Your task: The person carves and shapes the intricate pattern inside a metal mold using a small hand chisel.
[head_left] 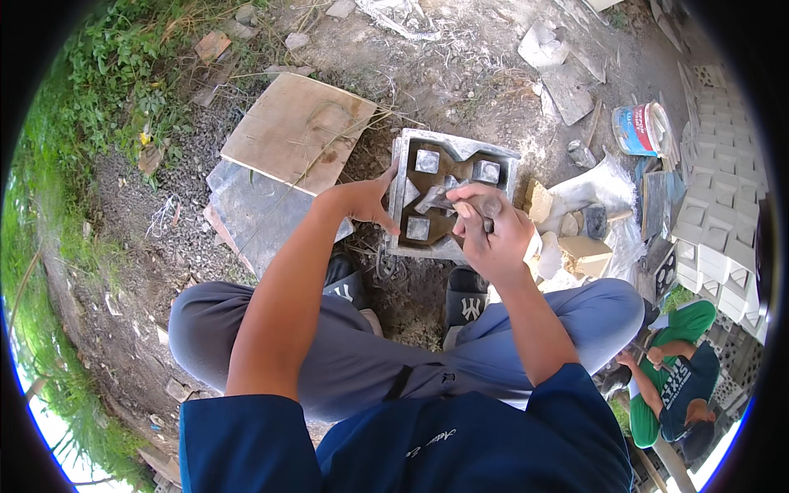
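Observation:
A square grey block mold (pixel 514 174) lies on the ground in front of my feet. Raised square studs and angular recesses show inside its rim. My left hand (pixel 370 201) rests against the mold's left side, thumb and fingers spread apart. Over the mold's right half, my right hand (pixel 500 234) is closed round a grey hand tool (pixel 434 198). The tool's flat tip points left, down into the middle of the mold; my fingers cover part of it, so its exact kind is unclear.
A plywood board (pixel 296 131) overlaps a grey sheet (pixel 259 214) to the left. Right of the mold are broken chunks (pixel 583 253), a white sack (pixel 596 193) and a paint bucket (pixel 643 130). Pale patterned blocks (pixel 723 189) are stacked far right; another person (pixel 678 378) sits lower right.

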### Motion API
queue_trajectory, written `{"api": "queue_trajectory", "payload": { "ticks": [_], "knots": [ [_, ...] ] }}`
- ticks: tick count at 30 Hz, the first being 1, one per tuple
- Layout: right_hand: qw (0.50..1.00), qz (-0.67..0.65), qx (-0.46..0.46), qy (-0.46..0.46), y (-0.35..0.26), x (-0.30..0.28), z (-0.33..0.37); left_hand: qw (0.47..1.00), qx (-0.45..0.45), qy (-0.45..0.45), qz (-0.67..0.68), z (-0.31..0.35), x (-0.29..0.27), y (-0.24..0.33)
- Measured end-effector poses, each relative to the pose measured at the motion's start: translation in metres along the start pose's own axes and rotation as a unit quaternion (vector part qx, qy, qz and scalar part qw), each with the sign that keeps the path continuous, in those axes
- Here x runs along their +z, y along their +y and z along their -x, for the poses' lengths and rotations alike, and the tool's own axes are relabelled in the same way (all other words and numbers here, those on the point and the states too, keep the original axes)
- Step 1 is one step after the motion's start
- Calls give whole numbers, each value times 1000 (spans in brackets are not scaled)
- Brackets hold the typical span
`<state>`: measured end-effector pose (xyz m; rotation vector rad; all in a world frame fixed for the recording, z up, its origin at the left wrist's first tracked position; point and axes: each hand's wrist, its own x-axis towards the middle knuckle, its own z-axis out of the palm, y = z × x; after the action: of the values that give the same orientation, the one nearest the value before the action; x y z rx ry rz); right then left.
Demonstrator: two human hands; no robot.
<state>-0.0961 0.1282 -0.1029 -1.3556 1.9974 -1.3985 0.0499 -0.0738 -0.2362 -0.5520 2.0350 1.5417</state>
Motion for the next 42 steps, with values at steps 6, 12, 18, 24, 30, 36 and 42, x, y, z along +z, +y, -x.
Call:
{"api": "queue_trajectory", "payload": {
  "ticks": [6,12,18,24,30,36,42],
  "knots": [
    [995,37,-85,-41,4,-5,-3,1000,1,-11,20,1,0,4],
    [994,-35,-97,-27,7,-11,-5,1000,-27,-5,0,-2,3,0],
    [994,-26,-88,-63,1,-16,-7,999,-19,-13,28,1,0,8],
    [991,-55,-92,-80,1,-12,-8,999,0,-17,29,2,0,-2],
    [994,-25,-53,-93,18,-3,-11,1000,-5,-22,4,-2,-1,2],
    [994,-5,-43,-101,9,0,-4,1000,-25,-14,0,-4,0,5],
    [987,-86,-121,-63,7,-3,2,998,-56,-16,18,8,-2,20]
  ]
}}
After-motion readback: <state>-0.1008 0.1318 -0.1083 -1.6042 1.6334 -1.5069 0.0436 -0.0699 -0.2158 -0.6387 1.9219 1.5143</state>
